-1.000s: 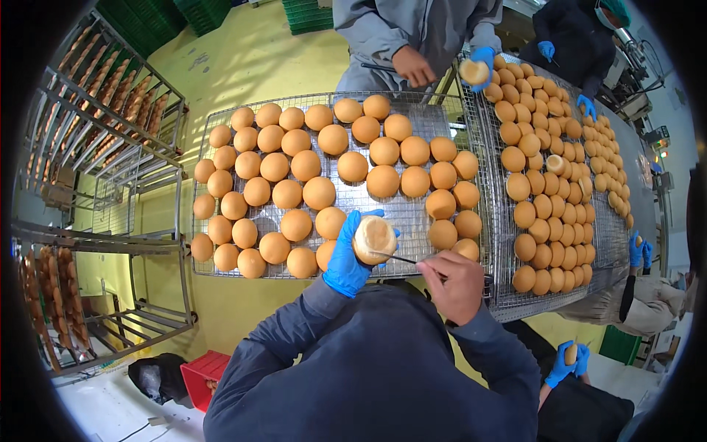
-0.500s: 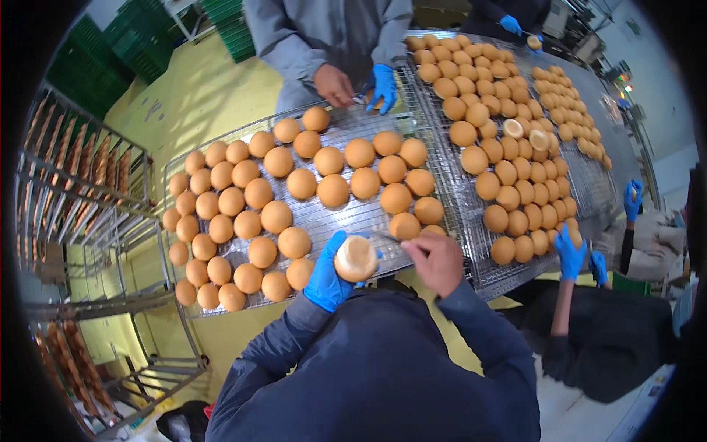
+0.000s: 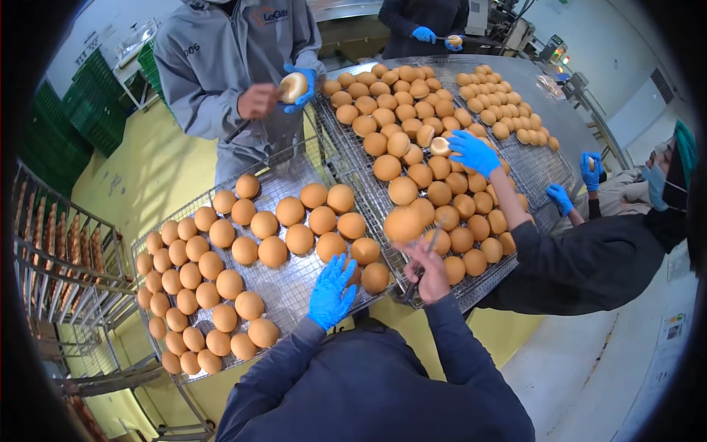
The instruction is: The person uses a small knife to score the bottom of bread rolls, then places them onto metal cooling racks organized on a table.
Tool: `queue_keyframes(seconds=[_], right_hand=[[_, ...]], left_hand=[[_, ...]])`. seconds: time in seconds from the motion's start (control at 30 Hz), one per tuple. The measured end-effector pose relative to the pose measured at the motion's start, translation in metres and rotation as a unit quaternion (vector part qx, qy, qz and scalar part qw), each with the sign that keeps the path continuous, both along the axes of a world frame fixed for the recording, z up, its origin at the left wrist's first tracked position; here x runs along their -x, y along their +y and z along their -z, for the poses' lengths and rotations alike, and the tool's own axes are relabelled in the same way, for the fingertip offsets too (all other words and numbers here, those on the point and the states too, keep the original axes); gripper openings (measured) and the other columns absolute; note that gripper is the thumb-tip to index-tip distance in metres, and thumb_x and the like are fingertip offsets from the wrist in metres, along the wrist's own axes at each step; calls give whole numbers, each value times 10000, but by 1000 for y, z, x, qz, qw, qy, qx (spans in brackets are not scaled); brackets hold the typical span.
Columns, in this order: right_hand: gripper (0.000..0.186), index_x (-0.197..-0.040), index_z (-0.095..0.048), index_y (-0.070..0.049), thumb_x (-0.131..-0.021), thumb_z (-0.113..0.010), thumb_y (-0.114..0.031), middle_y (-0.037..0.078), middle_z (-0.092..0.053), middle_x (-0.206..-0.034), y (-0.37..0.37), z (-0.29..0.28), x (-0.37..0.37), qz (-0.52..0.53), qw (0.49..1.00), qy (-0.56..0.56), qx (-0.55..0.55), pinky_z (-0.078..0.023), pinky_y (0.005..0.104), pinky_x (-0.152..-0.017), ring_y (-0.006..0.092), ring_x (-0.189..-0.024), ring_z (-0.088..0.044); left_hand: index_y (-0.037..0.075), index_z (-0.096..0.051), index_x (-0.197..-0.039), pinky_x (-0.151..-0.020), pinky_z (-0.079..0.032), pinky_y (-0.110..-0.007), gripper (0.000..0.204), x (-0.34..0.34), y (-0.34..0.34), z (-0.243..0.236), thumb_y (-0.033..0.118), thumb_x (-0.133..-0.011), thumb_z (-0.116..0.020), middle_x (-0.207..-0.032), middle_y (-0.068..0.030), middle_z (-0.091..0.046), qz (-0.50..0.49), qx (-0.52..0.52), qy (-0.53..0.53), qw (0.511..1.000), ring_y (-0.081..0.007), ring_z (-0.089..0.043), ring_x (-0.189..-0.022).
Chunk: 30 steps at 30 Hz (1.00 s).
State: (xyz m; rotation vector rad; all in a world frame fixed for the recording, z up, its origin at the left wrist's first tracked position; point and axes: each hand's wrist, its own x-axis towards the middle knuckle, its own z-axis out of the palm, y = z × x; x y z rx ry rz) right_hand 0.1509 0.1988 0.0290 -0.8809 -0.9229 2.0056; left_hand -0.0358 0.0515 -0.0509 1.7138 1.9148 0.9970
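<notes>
My left hand point(image 3: 333, 293), in a blue glove, reaches over the near right corner of the wire rack point(image 3: 294, 177) with fingers stretched out. Beside its fingertips lies a partly hidden round brown bun point(image 3: 354, 278). My bare right hand point(image 3: 428, 271) is closed around a thin knife point(image 3: 440, 230), its blade pointing up and away and blurred. Just beyond those fingers a blurred bun point(image 3: 403, 223) appears larger than its neighbours, above the second rack; whether my fingers touch it I cannot tell. Rows of buns point(image 3: 229, 284) cover much of the left rack.
Across the rack, a person in grey holds a bun point(image 3: 293, 88) and a dark-handled tool. From the right, a co-worker's gloved hand point(image 3: 475, 152) reaches over the second rack's buns. A tall trolley point(image 3: 70, 250) stands left; green crates point(image 3: 99, 103) are stacked behind.
The bun has left my left hand, which now reaches over the rack. My right hand has moved over the gap between racks. My view has shifted right; the right co-worker's arm now reaches across the buns.
</notes>
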Motion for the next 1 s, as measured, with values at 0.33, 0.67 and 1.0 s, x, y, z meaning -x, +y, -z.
queue_keyframes(seconds=[0.33, 0.67, 1.0], right_hand=[[162, -1009, -618, -11, -882, -646, -107, 33, -651, -833, -80, 35, 12, -78, 977, -176, -90, -411, 222, -568, 64, -597, -499], [170, -819, -634, -20, -915, -554, -134, 77, -635, -733, -90, 20, 42, -55, 884, -312, -343, -466, 300, -614, 169, -632, -591], [134, -772, -688, -29, -829, -678, -151, 111, -615, -697, -131, -54, 81, -188, 772, -307, -523, -442, 351, -555, 292, -606, -596]], left_hand=[[103, -536, -1278, -952, -416, -450, 546, -2, 7, 11, 291, -789, -690, -1266, -155, -507, -82, 112, 125, 982, -320, -490, -1188], [49, -519, -1256, -757, -574, -382, 598, 35, -63, -45, 546, -987, -323, -1198, -210, -605, -96, -57, -812, 573, -331, -633, -1035], [50, -540, -1244, -670, -567, -335, 605, 36, -108, -58, 558, -977, -347, -1068, -183, -664, -181, -57, -807, 559, -274, -674, -908]])
